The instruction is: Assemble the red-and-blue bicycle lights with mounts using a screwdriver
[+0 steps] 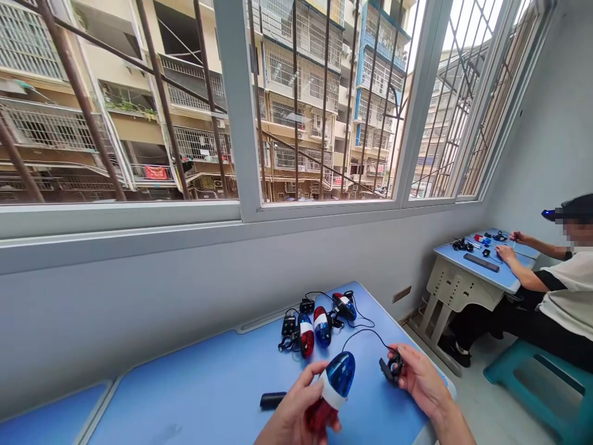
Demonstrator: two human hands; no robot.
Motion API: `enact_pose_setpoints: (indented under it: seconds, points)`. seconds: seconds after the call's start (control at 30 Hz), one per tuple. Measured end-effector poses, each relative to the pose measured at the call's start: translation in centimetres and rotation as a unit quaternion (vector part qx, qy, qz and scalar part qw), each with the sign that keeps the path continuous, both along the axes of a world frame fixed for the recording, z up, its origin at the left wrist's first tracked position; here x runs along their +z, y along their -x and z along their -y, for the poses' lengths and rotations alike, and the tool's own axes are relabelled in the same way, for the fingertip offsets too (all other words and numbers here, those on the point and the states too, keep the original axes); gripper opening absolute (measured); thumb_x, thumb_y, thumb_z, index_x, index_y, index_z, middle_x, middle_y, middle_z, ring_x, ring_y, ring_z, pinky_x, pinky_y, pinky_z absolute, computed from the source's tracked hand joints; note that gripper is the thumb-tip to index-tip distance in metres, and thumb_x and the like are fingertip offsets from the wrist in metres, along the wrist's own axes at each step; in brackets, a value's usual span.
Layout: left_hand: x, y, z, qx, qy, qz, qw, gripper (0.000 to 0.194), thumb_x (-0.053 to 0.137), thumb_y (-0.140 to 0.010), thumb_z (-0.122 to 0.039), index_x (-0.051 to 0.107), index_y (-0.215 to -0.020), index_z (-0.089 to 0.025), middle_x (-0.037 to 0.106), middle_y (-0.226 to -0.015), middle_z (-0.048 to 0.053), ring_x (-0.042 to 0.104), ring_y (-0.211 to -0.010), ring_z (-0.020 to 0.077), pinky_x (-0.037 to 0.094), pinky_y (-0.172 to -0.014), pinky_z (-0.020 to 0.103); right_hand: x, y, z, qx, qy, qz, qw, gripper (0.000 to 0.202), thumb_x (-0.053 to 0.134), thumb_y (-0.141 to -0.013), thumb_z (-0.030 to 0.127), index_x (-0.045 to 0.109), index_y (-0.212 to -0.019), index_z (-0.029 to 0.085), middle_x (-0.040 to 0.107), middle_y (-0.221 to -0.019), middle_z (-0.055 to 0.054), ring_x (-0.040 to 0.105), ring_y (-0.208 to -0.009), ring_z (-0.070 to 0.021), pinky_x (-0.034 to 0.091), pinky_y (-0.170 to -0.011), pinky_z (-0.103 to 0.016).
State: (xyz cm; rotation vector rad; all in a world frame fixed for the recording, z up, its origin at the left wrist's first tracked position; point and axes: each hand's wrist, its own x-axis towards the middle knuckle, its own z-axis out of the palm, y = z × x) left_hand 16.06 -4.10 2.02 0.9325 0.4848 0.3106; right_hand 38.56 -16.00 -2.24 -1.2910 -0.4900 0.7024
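My left hand [303, 405] is wrapped round a siren light [340, 374] with a blue end, a white band and a red end, its blue tip pointing up and away. A thin black cable loops from behind this light to a black clamp bracket [391, 366], which my right hand [421, 377] grips between thumb and fingers. Just left of my left hand lies a black bar-shaped piece [272, 400], partly covered by that hand. Beyond my hands, several similar lights rest on the blue desk [199, 377], among them a red-and-blue one [322, 326], with black brackets and cables.
At the right, another person [569, 272] sits with both hands over a second blue desk [504, 278] holding similar parts. A teal stool [537, 383] stands on the floor there. A wall and barred windows [324, 123] run behind my desk.
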Motion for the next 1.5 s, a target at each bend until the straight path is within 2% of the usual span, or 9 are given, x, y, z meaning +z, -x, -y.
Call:
enact_pose_setpoints:
  seconds: [0.2, 0.33, 0.47, 0.6, 0.7, 0.83, 0.97, 1.23, 1.5]
  points:
    - [-0.6, 5.1, -0.5, 0.070, -0.056, -0.012, 0.996, 0.046, 0.059, -0.076, -0.060, 0.047, -0.102, -0.024, 0.058, -0.067, -0.002, 0.063, -0.056, 0.0153, 0.032, -0.040, 0.017, -0.1, 3.6, -1.0, 0.174, 0.018, -0.113, 0.978, 0.034, 0.077, -0.063, 0.047, 0.073, -0.078, 0.018, 0.063, -0.076, -0.005, 0.057, -0.057, -0.0140, 0.045, -0.038, -0.020]
    - [-2.6, 10.4, -0.9, 0.145, -0.162, -0.064, 0.974, 0.068, 0.065, -0.072, -0.055, 0.035, -0.128, -0.028, 0.065, -0.085, 0.002, 0.065, -0.061, 0.0173, 0.038, -0.043, 0.020, 0.8, 6.2, -2.7, 0.251, 0.052, -0.055, 0.965, 0.037, 0.077, -0.063, 0.050, 0.071, -0.079, 0.017, 0.063, -0.075, -0.005, 0.058, -0.059, -0.0155, 0.049, -0.042, -0.023]
    - [-3.7, 15.6, -1.9, 0.230, -0.324, -0.167, 0.902, 0.088, 0.066, -0.067, -0.031, 0.021, -0.142, -0.025, 0.066, -0.106, 0.008, 0.063, -0.100, 0.0280, 0.048, -0.084, 0.037, 2.4, 9.6, -5.1, 0.314, 0.060, 0.050, 0.946, 0.036, 0.072, -0.068, 0.050, 0.068, -0.083, 0.018, 0.064, -0.075, -0.005, 0.060, -0.064, -0.0180, 0.049, -0.044, -0.024]
    - [-3.1, 18.2, -3.2, 0.244, -0.428, -0.283, 0.823, 0.061, 0.062, -0.062, -0.021, 0.050, -0.122, -0.020, 0.066, -0.110, 0.007, 0.059, -0.109, 0.0297, 0.044, -0.093, 0.036, 3.3, 13.7, -8.8, 0.319, 0.032, 0.200, 0.926, 0.025, 0.056, -0.081, 0.041, 0.063, -0.089, 0.019, 0.066, -0.077, -0.004, 0.062, -0.063, -0.0176, 0.047, -0.044, -0.023]
    - [-1.9, 18.3, -3.6, 0.225, -0.477, -0.304, 0.793, 0.036, 0.061, -0.065, -0.024, 0.059, -0.101, -0.018, 0.067, -0.099, 0.005, 0.062, -0.095, 0.0271, 0.048, -0.082, 0.032, 3.3, 16.3, -11.9, 0.287, 0.006, 0.394, 0.873, 0.024, 0.043, -0.088, 0.032, 0.064, -0.090, 0.020, 0.068, -0.076, -0.003, 0.062, -0.062, -0.0166, 0.049, -0.053, -0.025]
    - [-0.7, 17.6, -3.6, 0.203, -0.506, -0.332, 0.770, 0.027, 0.058, -0.063, -0.016, 0.057, -0.089, -0.019, 0.063, -0.091, 0.002, 0.059, -0.084, 0.0210, 0.046, -0.074, 0.026, 2.4, 18.5, -15.2, 0.274, -0.016, 0.470, 0.839, 0.024, 0.044, -0.086, 0.031, 0.066, -0.091, 0.023, 0.069, -0.089, -0.006, 0.063, -0.082, -0.0221, 0.047, -0.075, -0.032]
    - [-0.6, 16.9, -3.8, 0.180, -0.524, -0.349, 0.755, 0.032, 0.060, -0.059, -0.011, 0.057, -0.090, -0.019, 0.062, -0.096, 0.004, 0.056, -0.090, 0.0221, 0.043, -0.077, 0.027, 1.3, 19.0, -16.9, 0.267, -0.007, 0.532, 0.804, 0.026, 0.041, -0.086, 0.028, 0.065, -0.096, 0.023, 0.069, -0.096, -0.008, 0.062, -0.091, -0.0249, 0.045, -0.079, -0.034]
    - [-1.5, 15.3, -4.2, 0.186, -0.521, -0.336, 0.762, 0.030, 0.063, -0.060, -0.013, 0.056, -0.089, -0.019, 0.062, -0.093, 0.003, 0.055, -0.088, 0.0222, 0.043, -0.077, 0.029, 0.0, 17.8, -17.4, 0.210, 0.048, 0.617, 0.756, 0.030, 0.036, -0.088, 0.028, 0.063, -0.095, 0.021, 0.068, -0.093, -0.012, 0.065, -0.084, -0.0276, 0.045, -0.069, -0.034]
    - [-2.2, 14.4, -4.1, 0.203, -0.528, -0.296, 0.770, 0.025, 0.060, -0.066, -0.014, 0.053, -0.090, -0.017, 0.060, -0.092, 0.006, 0.054, -0.085, 0.0219, 0.044, -0.076, 0.030, -0.3, 17.1, -16.9, 0.209, 0.030, 0.637, 0.741, 0.029, 0.037, -0.092, 0.036, 0.062, -0.099, 0.023, 0.069, -0.096, -0.006, 0.067, -0.083, -0.0210, 0.050, -0.069, -0.029]
